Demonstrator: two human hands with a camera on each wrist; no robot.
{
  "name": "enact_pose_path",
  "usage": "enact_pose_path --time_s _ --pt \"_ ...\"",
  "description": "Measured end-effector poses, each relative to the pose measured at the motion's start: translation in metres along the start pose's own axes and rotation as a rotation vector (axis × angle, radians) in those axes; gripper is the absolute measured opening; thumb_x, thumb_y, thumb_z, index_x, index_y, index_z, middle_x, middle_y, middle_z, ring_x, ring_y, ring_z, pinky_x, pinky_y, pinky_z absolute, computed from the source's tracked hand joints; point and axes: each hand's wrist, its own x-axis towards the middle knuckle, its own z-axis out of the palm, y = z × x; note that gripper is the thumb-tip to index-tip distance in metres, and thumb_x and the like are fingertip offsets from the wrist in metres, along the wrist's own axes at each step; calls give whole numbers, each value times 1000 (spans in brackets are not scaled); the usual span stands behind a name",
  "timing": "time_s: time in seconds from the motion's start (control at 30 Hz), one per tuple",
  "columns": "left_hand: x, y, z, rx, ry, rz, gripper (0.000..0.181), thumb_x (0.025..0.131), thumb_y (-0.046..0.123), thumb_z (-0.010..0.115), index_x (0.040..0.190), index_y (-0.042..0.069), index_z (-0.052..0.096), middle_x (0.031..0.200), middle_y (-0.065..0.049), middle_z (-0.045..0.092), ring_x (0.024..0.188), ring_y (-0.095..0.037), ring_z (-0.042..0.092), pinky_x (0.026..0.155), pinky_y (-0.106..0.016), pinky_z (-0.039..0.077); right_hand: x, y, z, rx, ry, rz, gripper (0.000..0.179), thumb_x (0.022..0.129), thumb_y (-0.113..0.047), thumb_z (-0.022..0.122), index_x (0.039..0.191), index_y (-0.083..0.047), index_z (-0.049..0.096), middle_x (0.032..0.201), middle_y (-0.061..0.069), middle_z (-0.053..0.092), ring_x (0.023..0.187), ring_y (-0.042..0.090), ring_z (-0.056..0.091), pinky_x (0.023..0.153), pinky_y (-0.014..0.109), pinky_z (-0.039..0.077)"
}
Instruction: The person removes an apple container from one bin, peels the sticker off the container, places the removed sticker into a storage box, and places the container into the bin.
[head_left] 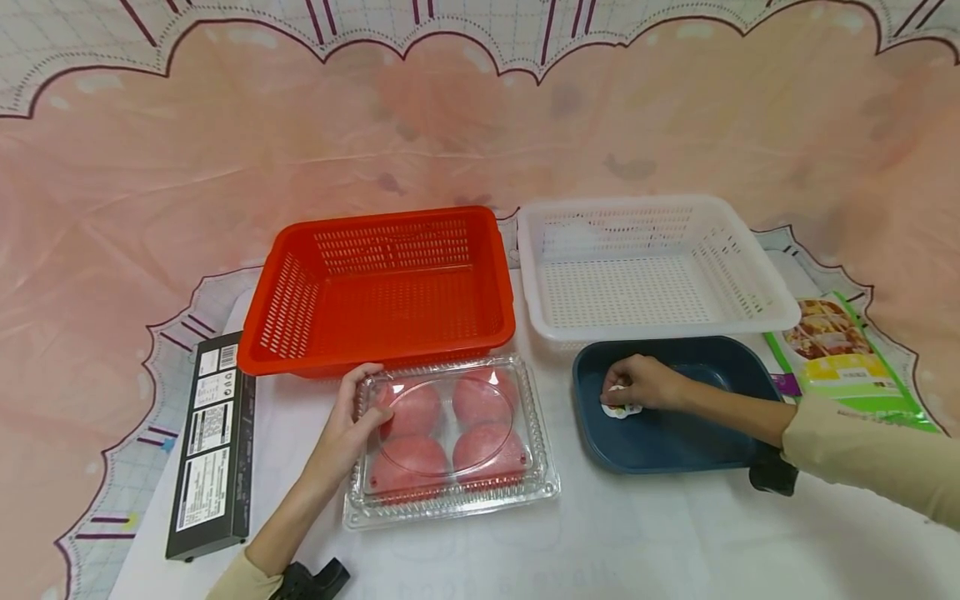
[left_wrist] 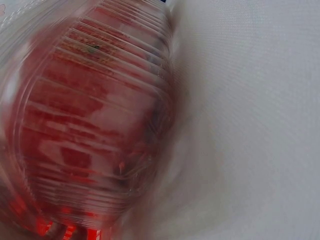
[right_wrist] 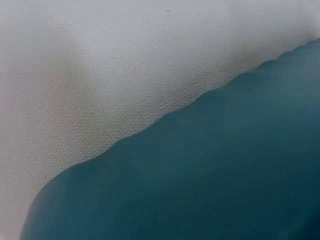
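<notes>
In the head view my left hand (head_left: 347, 435) grips the left side of a clear plastic clamshell box (head_left: 542, 467), thumb over the lid and fingers along the far left edge. Several round red fruits (head_left: 411, 408), apple-like, show through the lid. The left wrist view looks closely at the box's ribbed side with red fruit (left_wrist: 85, 115) behind it. My right hand (head_left: 647, 382) reaches into a dark blue tray (head_left: 675, 454), fingertips pinching a small white piece with coloured print (head_left: 621, 411), mostly covered by the fingers. Only the tray's wall (right_wrist: 190, 175) and white cloth appear in the right wrist view.
Behind the box stands a red basket (head_left: 390, 312); a white basket (head_left: 622, 292) sits behind the blue tray. At the left lies a long black box (head_left: 206, 450) with white labels. A green-edged food packet (head_left: 847, 358) lies at the right. White cloth (head_left: 637, 533) covers the table.
</notes>
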Motion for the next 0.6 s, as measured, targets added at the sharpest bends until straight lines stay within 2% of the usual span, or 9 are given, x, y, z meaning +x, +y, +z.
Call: enact_pose_path --time_s 0.33,0.5,0.6 --pt "-1 1 0 9 0 9 54 92 8 50 142 13 29 145 -11 28 132 -30 29 114 -64 22 -3 -7 4 -126 87 -36 10 86 -16 71 81 -7 69 70 -3 68 58 2 50 56 21 42" --pt "-1 3 0 3 1 3 54 92 8 50 142 12 29 147 -11 27 134 -31 27 115 -65 20 -5 -8 5 -99 101 -35 11 86 -15 71 84 -6 66 73 0 70 60 2 53 55 21 44" --pt "-2 4 0 1 -1 -2 55 92 8 50 142 12 29 147 -11 26 134 -31 26 115 -64 21 -6 -8 5 -85 112 -26 15 85 -16 71 91 -4 63 74 1 67 61 5 52 56 22 43"
